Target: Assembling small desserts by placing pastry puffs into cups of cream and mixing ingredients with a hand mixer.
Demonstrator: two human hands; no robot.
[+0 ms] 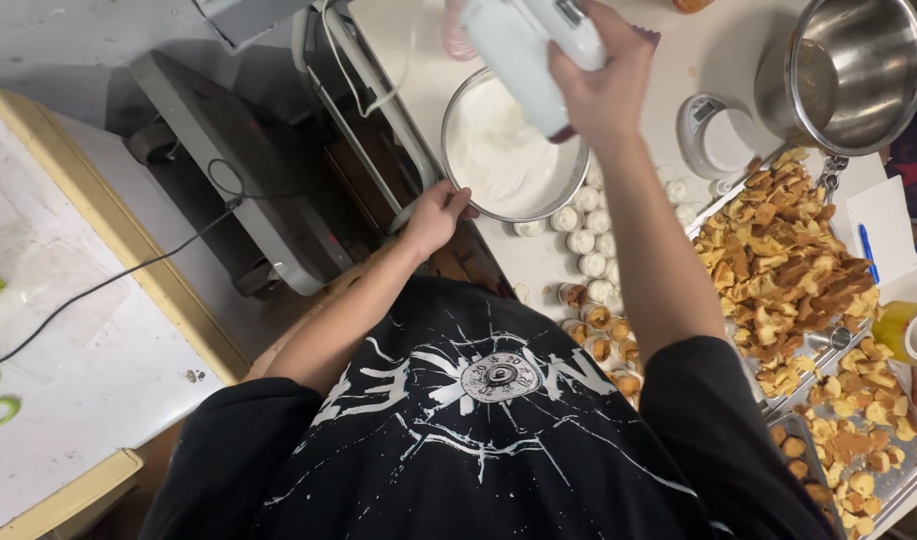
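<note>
A white counter (678,60) runs along the right side of the view, crowded nearly to its near edge, with a grey floor and a cream-edged white table (68,330) off to the left.

Going left to right: a black cable (108,285) trails across that table toward a grey machine base (248,190) standing on the floor. Beside the counter's left edge the left hand (433,215) has its fingers curled over the rim of a glass bowl (458,160) of white cream (498,150), gripping it. The bowl sits right at that left edge of the counter. Above it, the right hand (603,85) is clenched around the handle of a white hand mixer (523,55), tilted down into the bowl; the beaters are hidden.

Just right of the bowl, small cream-topped cups (586,235) stand in rows toward the near edge. Further right come a white kitchen scale (718,135), a steel pot (858,70) at the far right corner, and metal trays (893,480) heaped with golden cake pieces (778,270). A yellow tape roll (908,330) lies at the right edge.

The risks, as I judge them: with the bowl so close to the edge, a loosened left grip could let it skate off under the mixer's pull. Lifting the beaters while they spin would fling cream over the cups and the cord (363,80) beside the bowl. That cord hangs near the rim and could snag. The right forearm passes over the cups and could topple them.
</note>
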